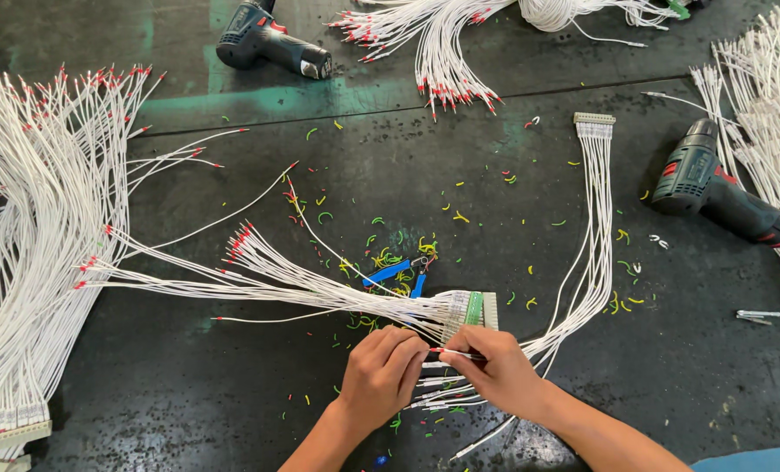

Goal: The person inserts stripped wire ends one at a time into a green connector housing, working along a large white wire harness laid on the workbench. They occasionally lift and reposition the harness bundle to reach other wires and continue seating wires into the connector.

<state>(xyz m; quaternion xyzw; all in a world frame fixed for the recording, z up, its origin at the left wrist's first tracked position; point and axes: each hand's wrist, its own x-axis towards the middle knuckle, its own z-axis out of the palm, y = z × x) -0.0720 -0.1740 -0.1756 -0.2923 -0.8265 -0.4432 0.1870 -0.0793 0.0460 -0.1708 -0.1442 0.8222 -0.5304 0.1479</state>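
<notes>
My left hand (379, 374) and my right hand (495, 367) meet low in the middle of the dark table. The right hand pinches a thin white wire with a red tip (454, 353); the left hand's fingers close on the bundle of white wires beside it. Just above the hands lies a white and green connector block (470, 310), with a fan of white red-tipped wires (259, 262) spreading out to the left. A flat ribbon of white wires (593, 227) curves from the hands up to a white connector (594, 119).
Blue-handled cutters (400, 273) lie above the block among small yellow and green wire scraps. Cordless drills rest at the right (713, 185) and top (272, 42). Big bundles of white wires lie at the left (31, 227), top (442, 35) and right edge (770, 114).
</notes>
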